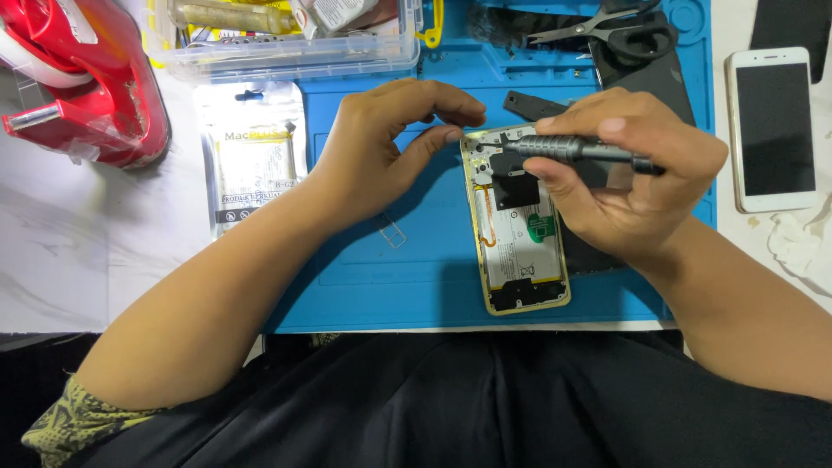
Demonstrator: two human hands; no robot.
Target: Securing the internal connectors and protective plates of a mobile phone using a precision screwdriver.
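An opened phone with a gold frame lies back-up on the blue work mat, its battery and black inner covers exposed. My right hand holds a dark grey screwdriver nearly level, its tip at the phone's upper left part. My left hand rests on the mat beside the phone, thumb and fingertips curled toward the phone's top left corner, holding nothing that I can see. A small metal card tray lies on the mat below my left wrist.
A sealed battery pouch lies left of the mat. A clear plastic box with tools stands at the back. A red tape dispenser is far left. Scissors sit at the back right. A white phone lies at right beside crumpled tissue.
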